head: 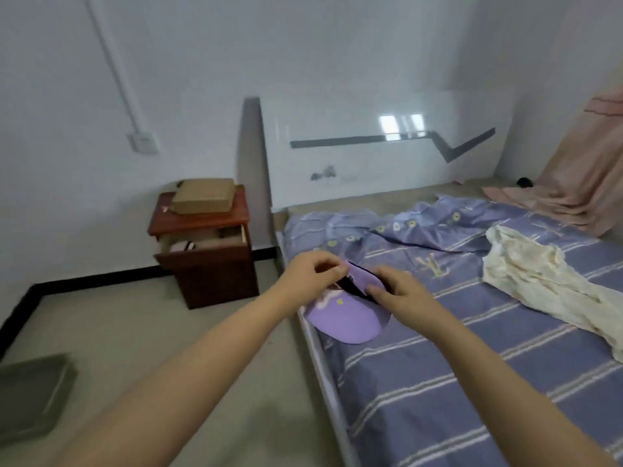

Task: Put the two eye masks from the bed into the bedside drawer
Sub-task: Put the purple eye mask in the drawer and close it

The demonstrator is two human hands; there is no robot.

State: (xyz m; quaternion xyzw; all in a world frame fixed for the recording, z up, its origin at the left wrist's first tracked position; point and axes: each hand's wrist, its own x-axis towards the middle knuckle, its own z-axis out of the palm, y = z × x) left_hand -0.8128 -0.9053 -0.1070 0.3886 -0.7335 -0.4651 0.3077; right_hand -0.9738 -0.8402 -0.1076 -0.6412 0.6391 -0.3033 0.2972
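A purple eye mask [344, 320] with a black strap hangs at the left edge of the bed [438, 382]. My left hand [312, 278] pinches its upper end, and my right hand [396, 289] grips the strap and the mask's top right. To the left, against the wall, stands a red-brown bedside cabinet [212, 264] whose top drawer [202, 242] is pulled open. A pink eye mask [182, 246] lies inside that drawer.
A brown box [204, 195] sits on the cabinet top. On the striped purple sheet lie a crumpled purple quilt [387, 227], a cream cloth [539, 274] and a pink cloth [580, 183]. A dark grey flat object [30, 396] rests on the floor at lower left.
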